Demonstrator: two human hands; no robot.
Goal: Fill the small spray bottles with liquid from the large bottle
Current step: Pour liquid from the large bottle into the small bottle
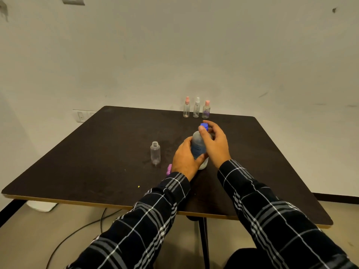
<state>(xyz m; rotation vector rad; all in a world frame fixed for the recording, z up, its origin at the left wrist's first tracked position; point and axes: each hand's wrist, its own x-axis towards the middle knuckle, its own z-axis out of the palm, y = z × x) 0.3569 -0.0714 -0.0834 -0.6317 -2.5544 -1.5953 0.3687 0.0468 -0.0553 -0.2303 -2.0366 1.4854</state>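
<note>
The large bottle [198,144], with a blue label and a blue cap [204,125], stands on the dark table [97,152]. My left hand [184,160] grips its body from the left. My right hand [215,144] is at the top, thumb and fingers curled around the blue cap. An uncapped clear small bottle [155,153] stands upright to the left of my hands. A purple spray top [169,169] lies on the table, partly hidden by my left wrist. Three capped small spray bottles [196,108] stand in a row at the table's far edge.
A white wall rises right behind the table. A tiny yellow speck [138,186] lies near the front edge. Cables [87,226] run across the floor under the table beside a black table leg [204,243].
</note>
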